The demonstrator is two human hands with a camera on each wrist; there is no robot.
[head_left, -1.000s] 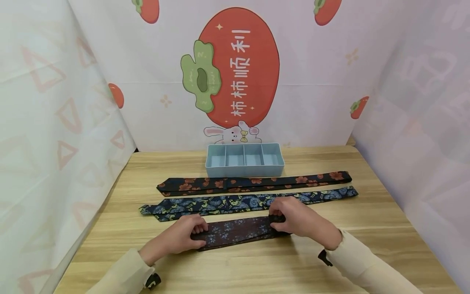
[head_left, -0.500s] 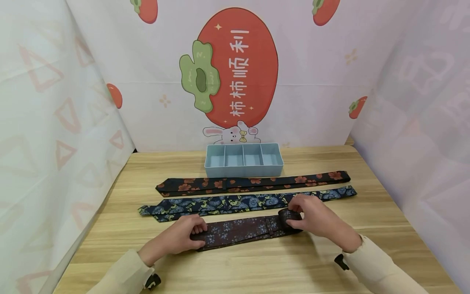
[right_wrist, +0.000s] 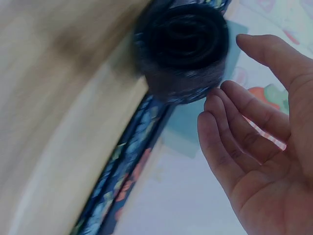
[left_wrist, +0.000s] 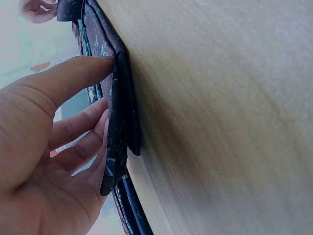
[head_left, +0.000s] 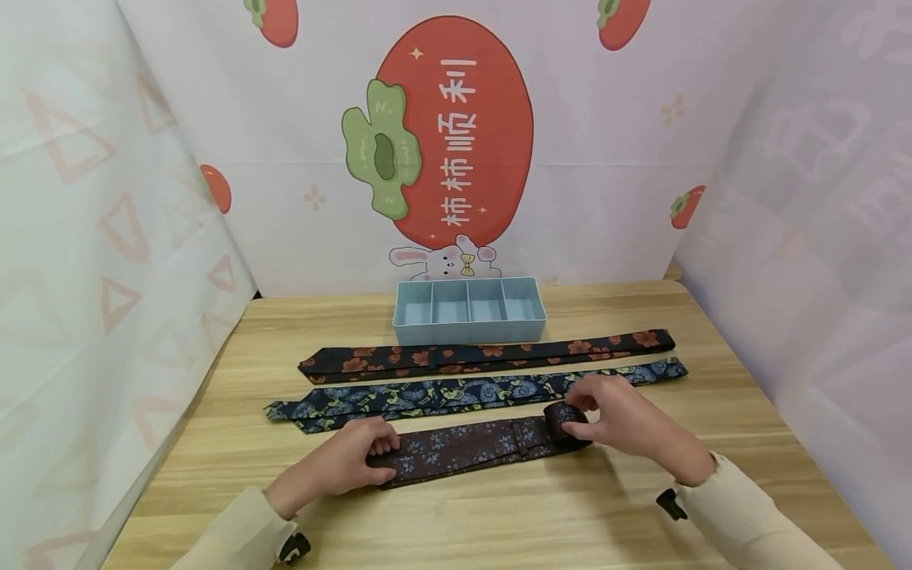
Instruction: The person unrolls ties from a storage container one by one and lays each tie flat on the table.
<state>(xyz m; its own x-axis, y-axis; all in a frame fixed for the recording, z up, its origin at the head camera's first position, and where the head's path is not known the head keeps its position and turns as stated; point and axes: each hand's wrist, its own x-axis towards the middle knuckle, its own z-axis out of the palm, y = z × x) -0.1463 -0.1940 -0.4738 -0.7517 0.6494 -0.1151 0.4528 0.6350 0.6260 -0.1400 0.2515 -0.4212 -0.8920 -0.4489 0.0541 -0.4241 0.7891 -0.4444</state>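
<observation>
A dark maroon necktie (head_left: 456, 450) with blue flowers lies across the front of the table, its right end coiled into a roll (head_left: 561, 421). At its flat left end, my left hand (head_left: 355, 455) holds the tie between thumb and curled fingers. In the left wrist view the thumb (left_wrist: 83, 73) presses on the tie's edge, with the fingers on the far side. My right hand (head_left: 616, 416) is at the roll, fingers loosely extended. The right wrist view shows the roll's spiral end (right_wrist: 183, 39); the fingertips lie close against it, and a gap shows beside the thumb.
A navy necktie (head_left: 456, 396) with blue and yellow figures lies just behind the maroon one. Behind it is a black necktie (head_left: 492, 356) with orange flowers. A light blue box (head_left: 470, 332) with several compartments stands at the back, before a printed cloth (head_left: 584, 222).
My right hand and the roll have shifted to the right, and more of the flat tie, with its keeper loop, now shows. My left hand has stayed at the left end.
</observation>
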